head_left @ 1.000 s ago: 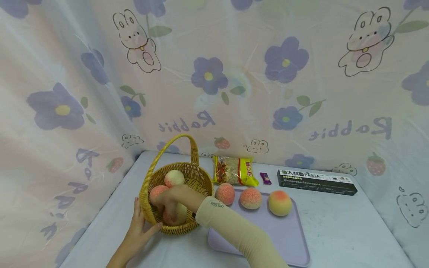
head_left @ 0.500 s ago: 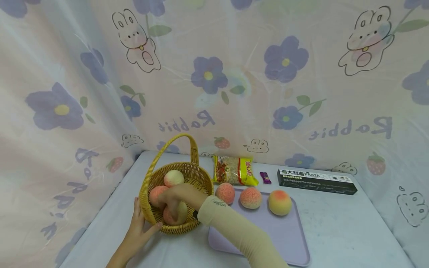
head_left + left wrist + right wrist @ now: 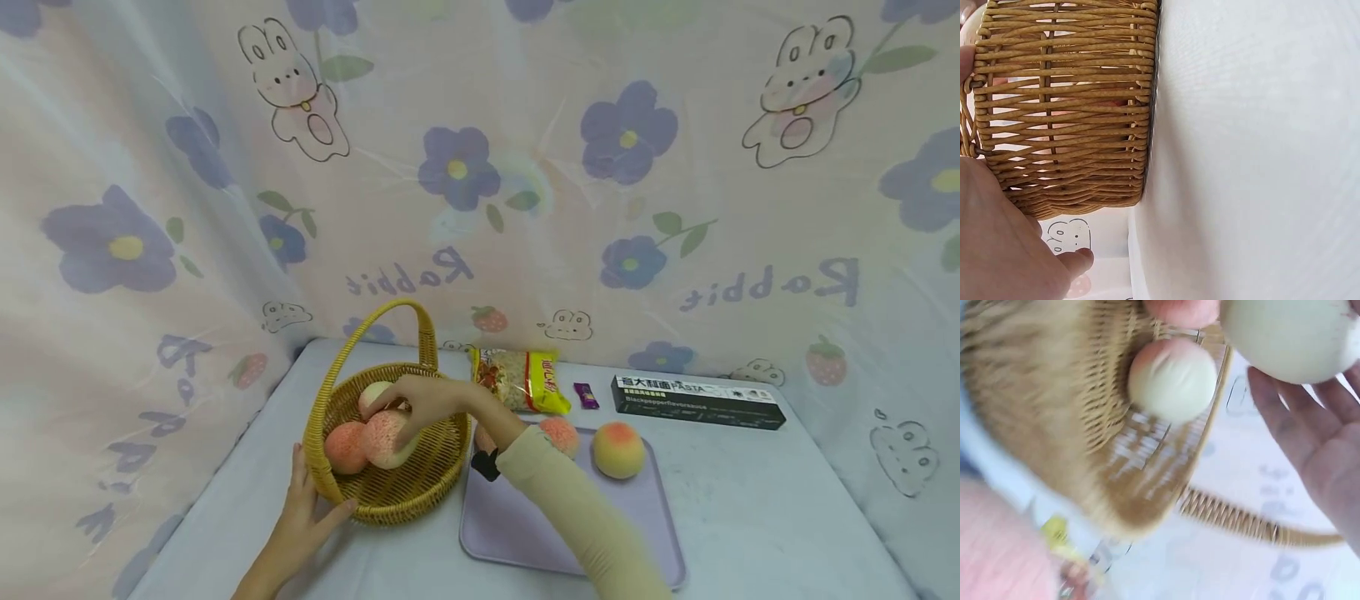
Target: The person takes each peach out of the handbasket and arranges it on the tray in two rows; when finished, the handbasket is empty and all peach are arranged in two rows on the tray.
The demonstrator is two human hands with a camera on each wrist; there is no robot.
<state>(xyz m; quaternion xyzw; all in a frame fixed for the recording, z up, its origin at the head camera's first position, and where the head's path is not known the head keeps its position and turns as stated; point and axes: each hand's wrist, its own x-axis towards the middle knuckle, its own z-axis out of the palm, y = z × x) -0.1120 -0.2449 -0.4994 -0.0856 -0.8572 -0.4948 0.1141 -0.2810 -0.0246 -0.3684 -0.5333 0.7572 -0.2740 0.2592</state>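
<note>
A yellow wicker basket (image 3: 420,492) with a tall handle stands on the left of the table. My right hand (image 3: 431,400) grips a pink-and-white peach (image 3: 386,442), raised in the basket's opening; the right wrist view shows the pale side of this peach (image 3: 1297,337) against the fingers. Two more peaches lie inside: a pink one (image 3: 345,448) and a paler one (image 3: 371,395) partly covered by the hand. My left hand (image 3: 300,521) rests against the basket's left side with fingers extended and the thumb near the rim. Up close, the left wrist view has the woven wall (image 3: 1072,119).
Right of the basket is a lilac tray (image 3: 525,533). Along its back edge sit a pink peach (image 3: 560,435), a yellow one (image 3: 618,450) and another mostly behind my right wrist. Behind lie a pasta bag (image 3: 517,379), a purple wrapped sweet (image 3: 586,396) and a black-and-white pasta box (image 3: 697,402).
My right hand has lifted a peach from the front of the basket, moving up and slightly right. The left hand keeps its place at the basket. The head view has shifted slightly.
</note>
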